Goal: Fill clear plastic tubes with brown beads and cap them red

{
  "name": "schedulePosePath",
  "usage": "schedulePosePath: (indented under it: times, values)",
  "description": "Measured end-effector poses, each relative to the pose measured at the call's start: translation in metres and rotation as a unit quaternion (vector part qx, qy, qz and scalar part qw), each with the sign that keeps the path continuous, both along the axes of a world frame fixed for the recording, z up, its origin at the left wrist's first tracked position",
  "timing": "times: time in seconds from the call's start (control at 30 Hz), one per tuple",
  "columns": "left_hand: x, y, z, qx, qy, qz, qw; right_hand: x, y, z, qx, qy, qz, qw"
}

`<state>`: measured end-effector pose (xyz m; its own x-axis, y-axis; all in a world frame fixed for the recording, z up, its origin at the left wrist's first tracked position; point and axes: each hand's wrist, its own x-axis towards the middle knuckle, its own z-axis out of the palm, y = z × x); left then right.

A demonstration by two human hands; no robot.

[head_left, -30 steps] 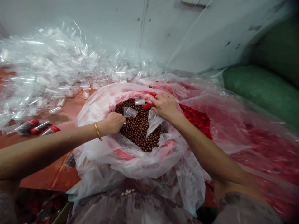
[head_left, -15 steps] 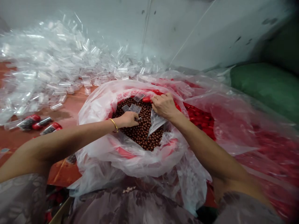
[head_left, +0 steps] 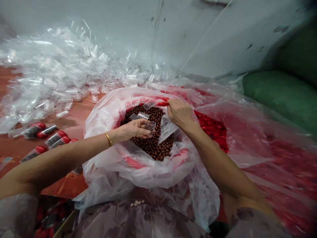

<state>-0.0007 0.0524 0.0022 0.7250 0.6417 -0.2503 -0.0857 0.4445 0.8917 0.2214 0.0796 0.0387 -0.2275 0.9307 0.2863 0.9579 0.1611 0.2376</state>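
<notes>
Over beads [head_left: 154, 148] part-hidden by film [head_left: 166, 129], left fingers [head_left: 143, 131] pinch a tube [head_left: 151, 126]; right fingers [head_left: 171, 107] curl, grip unclear.

Two hands [head_left: 133, 129] [head_left: 182, 114], one bracelet [head_left: 108, 139], beads [head_left: 158, 151] beyond counting.

A pale wall [head_left: 123, 19] bears dark spots.

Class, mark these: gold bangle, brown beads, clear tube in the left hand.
Gold bangle [head_left: 108, 139], head view: its visible band.
Brown beads [head_left: 150, 145], head view: the pile's near part.
Clear tube [head_left: 151, 126], head view: its exposed end.
</notes>
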Motion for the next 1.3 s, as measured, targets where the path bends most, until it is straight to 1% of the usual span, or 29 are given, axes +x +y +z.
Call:
schedulePosePath:
  times: [0.07, 0.13, 0.2, 0.3, 0.37, 0.47, 0.6, 0.7, 0.77, 0.83, 0.9, 0.93, 0.97, 1.0, 1.03, 1.1, 1.13, 1.17, 1.2, 1.23, 1.27, 1.3]
  values:
    - [-0.004, -0.008, 0.0, 0.013, -0.011, 0.003, 1.0, 0.003, -0.004, 0.0, -0.008, -0.005, -0.005, 1.0]
    - [-0.01, -0.014, -0.002, 0.026, -0.015, 0.01, 0.999, 0.004, -0.006, -0.002, -0.034, -0.011, -0.016, 0.999]
    - [-0.014, -0.02, -0.004, 0.04, -0.021, 0.034, 0.998, 0.004, -0.007, -0.003, -0.049, -0.003, -0.026, 0.998]
    - [-0.016, -0.026, -0.01, 0.071, -0.029, 0.072, 0.994, 0.004, -0.006, -0.001, -0.052, 0.037, -0.031, 0.997]
    - [-0.013, -0.028, -0.013, 0.083, -0.027, 0.077, 0.993, 0.003, -0.006, 0.002, -0.06, 0.058, -0.039, 0.996]
    - [-0.009, -0.027, -0.015, 0.078, -0.025, 0.078, 0.994, 0.002, -0.003, 0.005, -0.079, 0.065, -0.069, 0.992]
    - [-0.008, -0.027, -0.014, 0.068, -0.043, 0.109, 0.991, 0.006, 0.006, 0.001, -0.093, 0.055, -0.095, 0.99]
    - [-0.01, -0.029, -0.011, 0.071, -0.053, 0.133, 0.987, 0.012, 0.013, -0.001, -0.077, 0.058, -0.084, 0.992]
    - [-0.011, -0.03, -0.01, 0.07, -0.062, 0.144, 0.985, 0.015, 0.014, 0.002, -0.049, 0.078, -0.087, 0.992]
    - [-0.012, -0.031, -0.008, 0.068, -0.075, 0.154, 0.983, 0.015, 0.01, 0.007, -0.003, 0.133, -0.08, 0.988]
    - [-0.013, -0.031, -0.006, 0.07, -0.085, 0.149, 0.983, 0.009, -0.001, 0.011, 0.017, 0.242, -0.028, 0.97]
    - [-0.014, -0.031, -0.005, 0.072, -0.09, 0.14, 0.983, 0.004, -0.009, 0.012, -0.003, 0.317, 0.009, 0.948]
    - [-0.014, -0.032, -0.004, 0.076, -0.093, 0.13, 0.984, -0.003, -0.018, 0.012, -0.044, 0.4, 0.044, 0.914]
    - [-0.015, -0.032, -0.003, 0.079, -0.096, 0.121, 0.985, -0.011, -0.027, 0.011, -0.101, 0.483, 0.072, 0.867]
    - [-0.015, -0.033, -0.003, 0.081, -0.1, 0.116, 0.985, -0.019, -0.036, 0.009, -0.164, 0.558, 0.088, 0.809]
    - [-0.014, -0.034, -0.004, 0.087, -0.106, 0.12, 0.983, -0.035, -0.052, 0.002, -0.269, 0.671, 0.089, 0.685]
    - [-0.014, -0.035, -0.004, 0.093, -0.106, 0.127, 0.982, -0.041, -0.057, -0.002, -0.305, 0.71, 0.082, 0.63]
    - [-0.013, -0.035, -0.005, 0.098, -0.101, 0.136, 0.981, -0.045, -0.061, -0.005, -0.328, 0.738, 0.073, 0.585]
    - [-0.012, -0.035, -0.007, 0.104, -0.094, 0.145, 0.979, -0.047, -0.062, -0.008, -0.341, 0.759, 0.063, 0.551]
    - [-0.012, -0.035, -0.008, 0.109, -0.084, 0.152, 0.979, -0.048, -0.063, -0.011, -0.348, 0.774, 0.054, 0.526]
    - [-0.011, -0.035, -0.009, 0.115, -0.074, 0.157, 0.978, -0.047, -0.062, -0.013, -0.349, 0.784, 0.045, 0.51]
    - [-0.01, -0.035, -0.011, 0.119, -0.064, 0.159, 0.978, -0.045, -0.061, -0.014, -0.346, 0.791, 0.036, 0.503]
